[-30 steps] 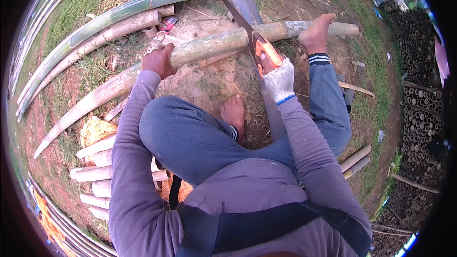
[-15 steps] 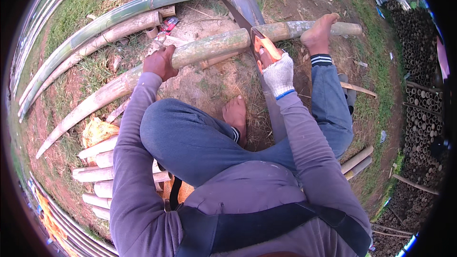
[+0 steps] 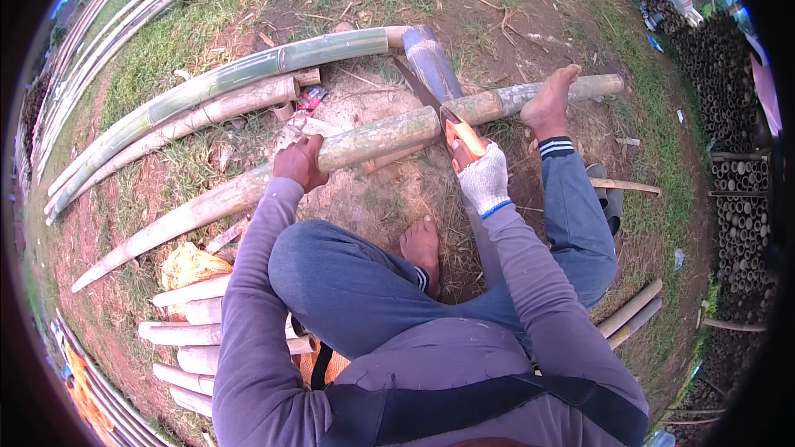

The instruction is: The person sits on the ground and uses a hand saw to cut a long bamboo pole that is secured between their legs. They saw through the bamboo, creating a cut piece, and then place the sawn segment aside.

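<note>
A long bamboo pole runs from the lower left to the upper right, propped across a thick greyish bamboo piece. My bare left hand is wrapped over the pole from above, left of the cut. In a white knit glove, my right hand grips the orange handle of a handsaw. The saw's dark blade crosses the pole at the cut, its tip pointing away from me. My raised bare foot rests on the pole right of the saw.
A curved green bamboo pole and a tan one lie beyond. Cut bamboo lengths and an orange sack are at left. Stacked bamboo stands at far right. My other foot is on the ground.
The whole view has shifted, so the pole, saw and hands appear lower. Both hands keep their grips, and the saw stays at the same cut with little visible movement.
</note>
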The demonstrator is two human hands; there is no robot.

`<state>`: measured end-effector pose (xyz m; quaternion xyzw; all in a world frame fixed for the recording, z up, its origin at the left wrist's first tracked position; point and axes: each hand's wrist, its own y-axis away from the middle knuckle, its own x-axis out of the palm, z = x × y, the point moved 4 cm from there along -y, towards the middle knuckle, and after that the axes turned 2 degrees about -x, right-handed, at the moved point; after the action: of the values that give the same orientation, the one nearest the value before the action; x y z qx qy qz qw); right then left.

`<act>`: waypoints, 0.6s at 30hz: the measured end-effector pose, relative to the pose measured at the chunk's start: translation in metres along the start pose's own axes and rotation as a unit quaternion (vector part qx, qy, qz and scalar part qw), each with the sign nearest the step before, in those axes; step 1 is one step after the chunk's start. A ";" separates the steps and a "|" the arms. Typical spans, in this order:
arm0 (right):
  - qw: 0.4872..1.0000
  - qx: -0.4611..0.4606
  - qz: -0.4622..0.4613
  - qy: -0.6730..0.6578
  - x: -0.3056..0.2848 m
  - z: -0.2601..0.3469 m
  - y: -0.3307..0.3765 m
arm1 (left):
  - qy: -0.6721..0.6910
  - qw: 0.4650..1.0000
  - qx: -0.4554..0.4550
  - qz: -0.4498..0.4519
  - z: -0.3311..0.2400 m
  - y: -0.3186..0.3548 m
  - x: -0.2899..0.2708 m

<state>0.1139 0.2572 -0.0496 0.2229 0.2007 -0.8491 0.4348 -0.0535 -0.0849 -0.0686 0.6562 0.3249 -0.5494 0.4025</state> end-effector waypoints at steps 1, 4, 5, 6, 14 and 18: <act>1.000 0.014 0.000 -0.025 0.005 -0.015 -0.002 | 0.001 1.000 -0.006 0.004 -0.001 0.001 -0.004; 0.998 -0.043 -0.017 0.039 0.006 -0.006 0.005 | 0.003 1.000 -0.016 0.010 0.010 0.004 0.004; 1.000 -0.018 -0.009 -0.013 0.015 -0.021 0.002 | 0.002 1.000 -0.018 0.014 0.009 0.004 0.002; 0.998 0.007 0.001 -0.066 0.027 -0.036 0.000 | 0.007 1.000 -0.019 0.011 0.012 0.007 0.002; 0.993 0.026 -0.012 -0.111 0.024 -0.045 0.003 | 0.012 0.999 -0.022 0.038 0.009 0.005 0.004; 0.998 0.040 -0.007 -0.057 0.011 -0.020 0.007 | 0.009 1.000 -0.014 0.026 0.012 0.008 0.008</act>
<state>0.1177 0.2567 -0.0728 0.1898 0.1430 -0.8708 0.4304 -0.0507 -0.0996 -0.0760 0.6636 0.3186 -0.5282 0.4232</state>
